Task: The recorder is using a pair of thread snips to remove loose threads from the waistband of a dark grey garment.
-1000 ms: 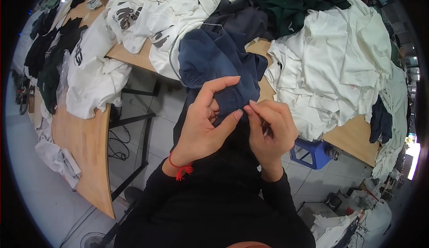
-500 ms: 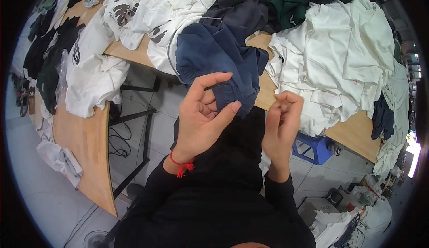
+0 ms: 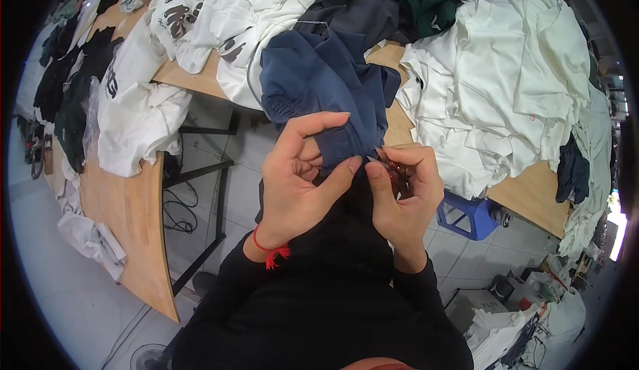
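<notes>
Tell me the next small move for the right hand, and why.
Probably ease the small tool slightly left, to the navy garment's edge: the right hand holds its tip close by, and the left hand holds that edge up.

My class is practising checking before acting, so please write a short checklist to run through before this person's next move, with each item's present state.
1. Left hand pinching the navy garment: ok, near its lower edge.
2. Right hand holding the small pointed tool: ok, gripped between thumb and fingers.
3. Tool tip well away from the left thumb: not ok, they are close together.
4. Tip touching fabric: cannot tell, too small.
5. Red bracelet away from the tool: ok, on the left wrist.
</notes>
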